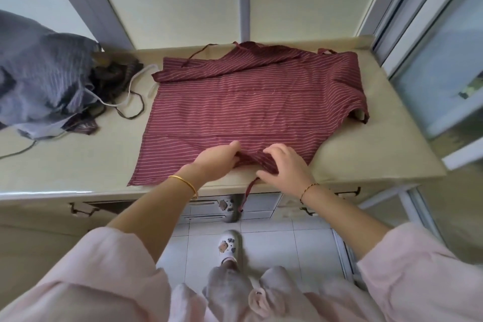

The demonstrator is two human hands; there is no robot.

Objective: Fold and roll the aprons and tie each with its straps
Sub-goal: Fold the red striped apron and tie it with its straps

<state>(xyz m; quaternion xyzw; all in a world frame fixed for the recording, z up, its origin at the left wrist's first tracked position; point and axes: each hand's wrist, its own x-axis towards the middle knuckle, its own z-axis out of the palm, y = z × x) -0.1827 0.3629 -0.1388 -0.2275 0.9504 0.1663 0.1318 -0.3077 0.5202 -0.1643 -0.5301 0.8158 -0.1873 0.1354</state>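
Maroon striped apron [256, 102] lay spread on the worktop [78, 159]; left hand [219, 158] and right hand [285, 167] gripped its bunched near edge, fingers [271, 151] curled round the cloth.

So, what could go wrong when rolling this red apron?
The strap hanging off the table edge could slip under the roll, then be hard to tie. The red apron has a far corner folded over, so the roll may be uneven. Loose cords from the grey pile lie close and may snag.
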